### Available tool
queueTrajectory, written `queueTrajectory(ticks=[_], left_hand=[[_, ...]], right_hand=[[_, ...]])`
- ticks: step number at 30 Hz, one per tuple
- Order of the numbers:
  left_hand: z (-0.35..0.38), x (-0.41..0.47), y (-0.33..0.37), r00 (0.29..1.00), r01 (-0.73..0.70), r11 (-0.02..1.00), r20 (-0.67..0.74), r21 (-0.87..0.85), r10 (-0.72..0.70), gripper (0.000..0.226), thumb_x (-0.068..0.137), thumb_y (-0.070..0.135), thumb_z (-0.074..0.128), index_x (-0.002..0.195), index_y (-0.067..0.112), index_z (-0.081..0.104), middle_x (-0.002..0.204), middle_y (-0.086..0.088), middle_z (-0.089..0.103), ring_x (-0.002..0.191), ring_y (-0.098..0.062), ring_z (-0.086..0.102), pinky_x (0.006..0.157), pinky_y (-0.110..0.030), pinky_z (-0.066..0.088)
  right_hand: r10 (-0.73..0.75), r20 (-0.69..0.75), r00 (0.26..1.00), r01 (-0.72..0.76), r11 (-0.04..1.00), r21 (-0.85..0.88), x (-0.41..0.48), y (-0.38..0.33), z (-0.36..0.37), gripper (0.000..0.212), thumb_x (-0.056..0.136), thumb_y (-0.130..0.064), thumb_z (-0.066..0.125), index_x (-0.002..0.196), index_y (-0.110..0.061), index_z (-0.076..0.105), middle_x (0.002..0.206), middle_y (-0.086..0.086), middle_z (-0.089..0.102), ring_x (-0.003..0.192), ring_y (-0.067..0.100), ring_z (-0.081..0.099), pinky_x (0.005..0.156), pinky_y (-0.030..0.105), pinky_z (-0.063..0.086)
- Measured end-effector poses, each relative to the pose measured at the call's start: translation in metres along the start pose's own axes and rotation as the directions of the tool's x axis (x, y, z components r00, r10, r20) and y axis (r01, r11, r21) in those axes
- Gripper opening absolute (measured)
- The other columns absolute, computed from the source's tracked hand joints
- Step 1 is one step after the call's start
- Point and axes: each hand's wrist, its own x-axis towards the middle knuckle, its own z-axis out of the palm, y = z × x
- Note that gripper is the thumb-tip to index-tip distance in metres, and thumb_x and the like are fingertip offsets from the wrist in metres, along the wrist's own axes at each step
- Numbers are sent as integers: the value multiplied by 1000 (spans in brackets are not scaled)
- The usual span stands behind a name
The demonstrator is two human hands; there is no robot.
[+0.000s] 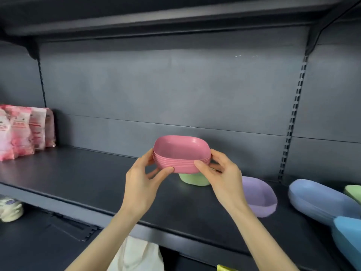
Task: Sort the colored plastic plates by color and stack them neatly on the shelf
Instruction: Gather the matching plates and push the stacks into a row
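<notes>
— Where are the pink plates from where you stand?

— The pink stack (181,155) is several squarish plates nested together. It's up in front of the person, over the middle of the dark shelf (78,182), tipped a little so I can see into the top one.

— Held, or set down?

— Held. The left grip (144,177) has its thumb on the near lower rims and its fingers curled round the left side. The right grip (220,173) mirrors it on the right side, thumb laid across the front edge. Both are bare hands grasping the stack.

— Anything under it?

— A green plate (193,179) sits on the shelf directly below, partly hidden by the stack. I cannot tell whether the pink ones touch it.

— And further along?

— To the right, a purple plate (257,194) lies on the shelf near its front edge, just beyond the right wrist. Farther right are the blue plates (316,200), lying tilted, with a lighter blue plate (347,237) nearer me. A second green plate (353,192) peeks in behind them at the far right.

— The left end?

— Pink packets (23,132) stand against the back panel, well apart from the plates. On the level below there's a pale bundle (9,210) at the left and a white bag (136,255) beneath the arms.
</notes>
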Motion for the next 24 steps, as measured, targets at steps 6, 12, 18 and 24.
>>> queueTrajectory(ticks=[6, 12, 18, 24], left_hand=[[-31, 68, -63, 999, 22, 996, -28, 90, -20, 46, 76, 18, 77, 114, 33, 56, 100, 14, 61, 96, -2, 62, 71, 5, 38], [-67, 117, -119, 999, 51, 990, -7, 129, -50, 54, 73, 16, 79, 122, 17, 58, 94, 22, 59, 83, 26, 53, 68, 7, 36], [-117, 158, -187, 993, 67, 987, 86, 145, -80, 56, 66, 20, 84, 117, 13, 61, 94, 15, 65, 77, 22, 58, 67, 6, 39], [-179, 198, -249, 975, 90, 984, 189, 156, -119, 55, 63, 22, 86, 112, 16, 62, 91, 17, 64, 75, 19, 60, 69, 4, 42]], right_hand=[[20, 37, 999, -19, 999, -38, 59, 28, 70, 39, 74, -31, 76, 111, -27, 63, 90, -22, 68, 87, -7, 64, 83, 15, 50], [71, 70, 995, -66, 995, -73, 92, 51, 133, 38, 73, -29, 79, 107, -24, 63, 93, -18, 69, 87, -6, 65, 83, 19, 52], [106, 50, 993, -95, 977, -190, 104, 67, 201, 35, 72, -25, 80, 103, -21, 64, 91, -18, 68, 86, -9, 63, 73, 8, 50], [179, 10, 984, -171, 954, -248, 108, 75, 287, 34, 69, -21, 82, 99, -18, 66, 89, -15, 69, 81, -5, 66, 72, 9, 51]])
